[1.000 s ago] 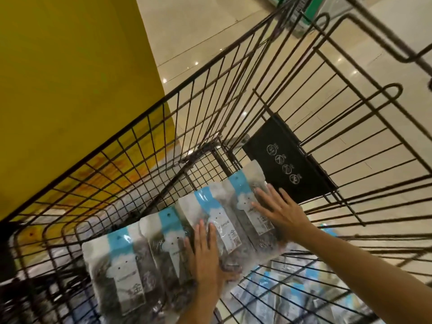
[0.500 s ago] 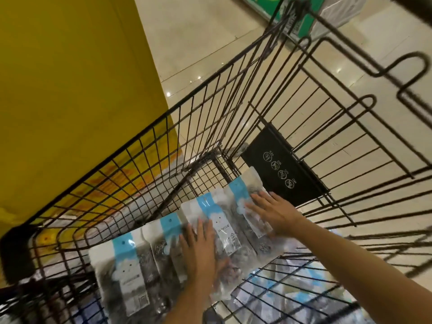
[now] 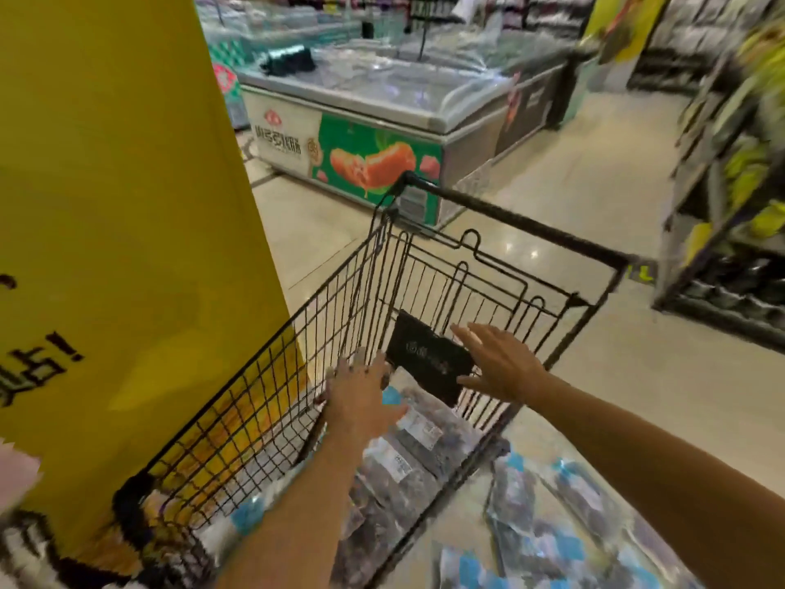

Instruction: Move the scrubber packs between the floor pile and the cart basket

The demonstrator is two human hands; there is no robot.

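Observation:
A black wire shopping cart (image 3: 509, 214) stands in front of me. Clear packets with blue tops and dark contents (image 3: 408, 457) lie along its floor. My left hand (image 3: 361, 397) hovers above the packets inside the cart with its fingers straight, touching nothing. My right hand (image 3: 497, 363) is raised beside the black plastic flap (image 3: 429, 359) on the cart's far wall, fingers spread and empty.
A yellow pillar (image 3: 127, 206) rises close on the left of the cart. A chest freezer (image 3: 382, 112) stands ahead. Shelves of goods (image 3: 730, 184) line the right side. More blue-topped packets (image 3: 552, 537) lie low at the right of the cart. Tiled floor (image 3: 594, 172) runs between freezer and shelves.
Both hands have lifted off the packets and now hang open above them. The view has swung up from the cart's floor to the shop aisle.

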